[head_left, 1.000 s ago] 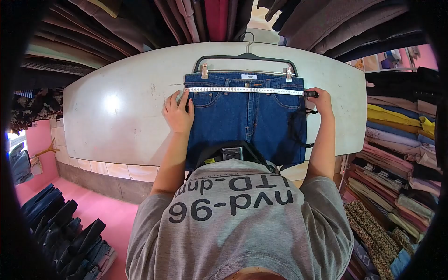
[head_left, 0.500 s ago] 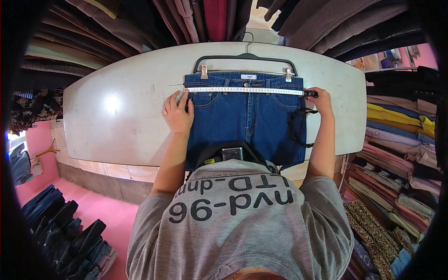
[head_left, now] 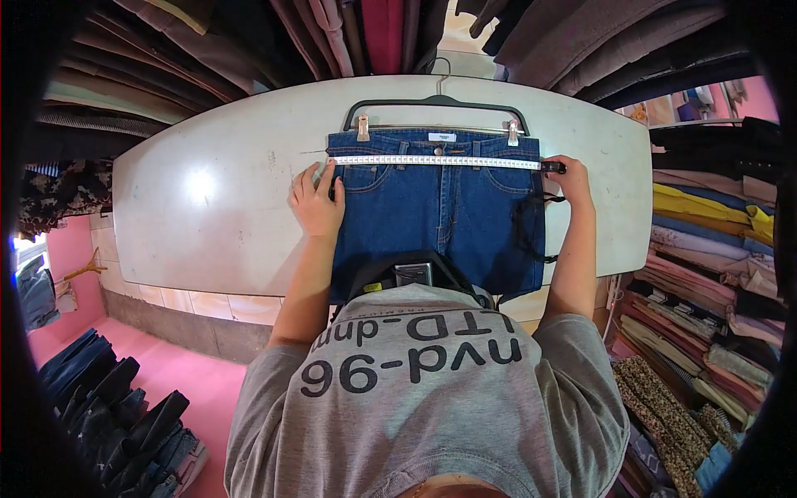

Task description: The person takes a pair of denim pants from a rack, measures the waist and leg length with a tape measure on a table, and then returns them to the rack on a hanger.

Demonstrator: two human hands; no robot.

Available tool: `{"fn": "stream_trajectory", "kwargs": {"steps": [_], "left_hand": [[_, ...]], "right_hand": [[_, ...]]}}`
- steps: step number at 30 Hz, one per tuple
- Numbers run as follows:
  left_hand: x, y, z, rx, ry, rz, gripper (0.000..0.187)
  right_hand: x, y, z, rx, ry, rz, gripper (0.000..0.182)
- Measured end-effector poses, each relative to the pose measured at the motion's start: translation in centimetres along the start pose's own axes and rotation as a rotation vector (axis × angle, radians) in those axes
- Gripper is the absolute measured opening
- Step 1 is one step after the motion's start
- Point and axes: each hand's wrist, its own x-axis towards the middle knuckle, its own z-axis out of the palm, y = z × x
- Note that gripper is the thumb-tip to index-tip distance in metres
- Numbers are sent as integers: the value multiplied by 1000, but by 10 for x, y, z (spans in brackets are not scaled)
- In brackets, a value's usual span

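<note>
Blue denim jeans (head_left: 394, 199) lie on a white table, clipped by the waistband to a black hanger (head_left: 440, 101). A white measuring tape (head_left: 432, 160) is stretched straight across them just below the waistband. At its left end, my left hand (head_left: 317, 199) pinches the tape by the jeans' left edge, with something small and dark beside the fingers. My right hand (head_left: 569, 176) is closed round the black tape case (head_left: 553, 167) at the jeans' right edge. A black cord hangs over the jeans below my right hand.
The white table (head_left: 207, 241) extends to both sides of the jeans. Hanging clothes (head_left: 383, 37) line its far side. Folded clothes (head_left: 706, 274) are stacked on shelves at the right. Dark jeans (head_left: 124, 415) stand in rows at the lower left, by the pink floor.
</note>
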Motion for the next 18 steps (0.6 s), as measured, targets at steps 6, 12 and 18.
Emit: {"fn": "stream_trajectory", "kwargs": {"steps": [6,12,18], "left_hand": [[0,0,0,3,-2,0,34],[0,0,0,0,2,2,34],[-1,2,0,-5,6,-7,34]], "right_hand": [[-2,-4,0,13,13,-7,32],[-2,-2,0,14,14,-9,32],[-4,-8,-2,25,15,-1,32]]}}
